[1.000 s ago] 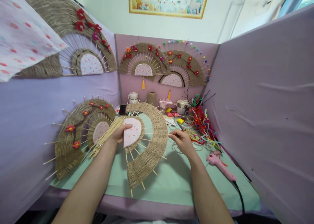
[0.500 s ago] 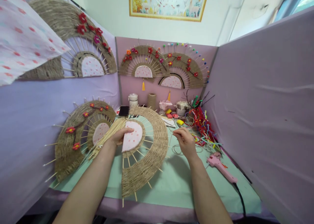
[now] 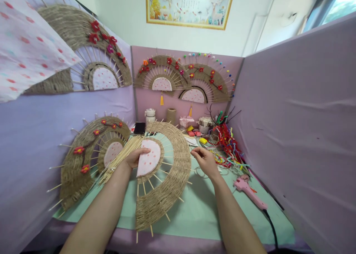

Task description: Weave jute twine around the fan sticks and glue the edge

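My left hand [image 3: 136, 157] is closed on a half-round woven fan [image 3: 182, 157], thumb over its spotted white cloth centre [image 3: 150, 157]. The fan is held up on its side, curved rim to the right, with thin sticks poking past the twine weave. Close to that rim, my right hand [image 3: 204, 160] pinches a thin strand of twine, its tip hard to make out. Looped twine [image 3: 198, 172] lies on the table below that hand. Behind my left wrist rests a bundle of thin sticks [image 3: 122, 158].
A finished fan with red flowers [image 3: 80, 161] leans at left. At right lie a pink glue gun [image 3: 251, 194] with a cord and a heap of coloured pipe cleaners [image 3: 226, 139]. A twine spool [image 3: 171, 116], white jar [image 3: 150, 116] and phone [image 3: 139, 128] stand behind.
My right hand has moved slightly left, nearer the fan's rim. My left hand keeps its hold, the fan shifting slightly. The view has tilted up a little.
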The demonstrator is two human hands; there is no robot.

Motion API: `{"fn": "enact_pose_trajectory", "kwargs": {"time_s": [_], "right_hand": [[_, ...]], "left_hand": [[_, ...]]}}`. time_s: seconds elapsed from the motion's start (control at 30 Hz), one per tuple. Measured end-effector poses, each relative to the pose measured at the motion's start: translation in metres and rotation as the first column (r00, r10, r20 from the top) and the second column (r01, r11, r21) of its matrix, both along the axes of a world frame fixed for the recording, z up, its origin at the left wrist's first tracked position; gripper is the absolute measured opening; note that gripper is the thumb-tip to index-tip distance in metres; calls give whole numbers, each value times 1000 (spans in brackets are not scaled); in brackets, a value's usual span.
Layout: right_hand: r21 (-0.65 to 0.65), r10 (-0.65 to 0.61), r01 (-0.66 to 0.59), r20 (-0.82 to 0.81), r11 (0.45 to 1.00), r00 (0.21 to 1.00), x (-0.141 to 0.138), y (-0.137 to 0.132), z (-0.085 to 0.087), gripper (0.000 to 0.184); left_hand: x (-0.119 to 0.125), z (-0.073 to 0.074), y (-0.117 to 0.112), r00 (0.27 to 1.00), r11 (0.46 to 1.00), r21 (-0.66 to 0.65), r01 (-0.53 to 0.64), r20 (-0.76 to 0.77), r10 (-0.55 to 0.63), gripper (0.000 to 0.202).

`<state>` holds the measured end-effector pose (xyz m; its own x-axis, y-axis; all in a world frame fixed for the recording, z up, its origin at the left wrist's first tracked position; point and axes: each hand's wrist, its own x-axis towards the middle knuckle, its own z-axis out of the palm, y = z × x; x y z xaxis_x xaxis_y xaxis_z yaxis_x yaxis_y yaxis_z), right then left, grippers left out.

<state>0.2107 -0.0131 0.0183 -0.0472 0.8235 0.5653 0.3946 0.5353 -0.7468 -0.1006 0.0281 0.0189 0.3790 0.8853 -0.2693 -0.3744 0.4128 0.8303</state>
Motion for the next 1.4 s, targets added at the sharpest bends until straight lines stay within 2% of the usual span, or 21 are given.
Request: {"fn": "enact_pose_trajectory", "kwargs": {"time_s": [0.1,0.23,0.43,0.6,0.83,0.93,1.03,1.13,1.3,1.4], "right_hand": [[15,28,-29,75,999,997,1,7,11,22],[171,32,-64,181,983,983,8,19,19,18],[382,-60,-32,226,924,972,15,26,4,17],[434,-108,-9,243,901,964,18,23,-7,17],[497,-174,32,243,867,954,23,19,-9,12],[524,-199,66,201,849,959,24,16,-8,10],[522,-186,77,159,850,970,26,15,-6,9],[484,-137,58,131,873,982,27,16,-6,10],[300,-74,30,137,954,988,25,20,-11,14],[206,-30,-2,150,978,988,23,21,-14,15]], "left_hand": [[-4,2,1,997,999,-9,39,-61,-39,20],[-9,0,3,998,999,25,42,-55,-41,16],[-9,-12,10,988,998,-4,65,-141,-65,17],[-4,-16,11,979,994,-28,107,-174,-111,15],[0,-17,10,963,972,-40,233,-127,-236,15],[1,-18,8,959,968,-54,243,-138,-249,17],[3,-20,8,953,964,-72,257,-149,-265,19],[4,-22,8,941,951,-65,302,-140,-308,17],[3,-26,9,933,941,-27,337,-121,-338,19],[3,-26,9,931,938,-11,347,-120,-345,20]]}}
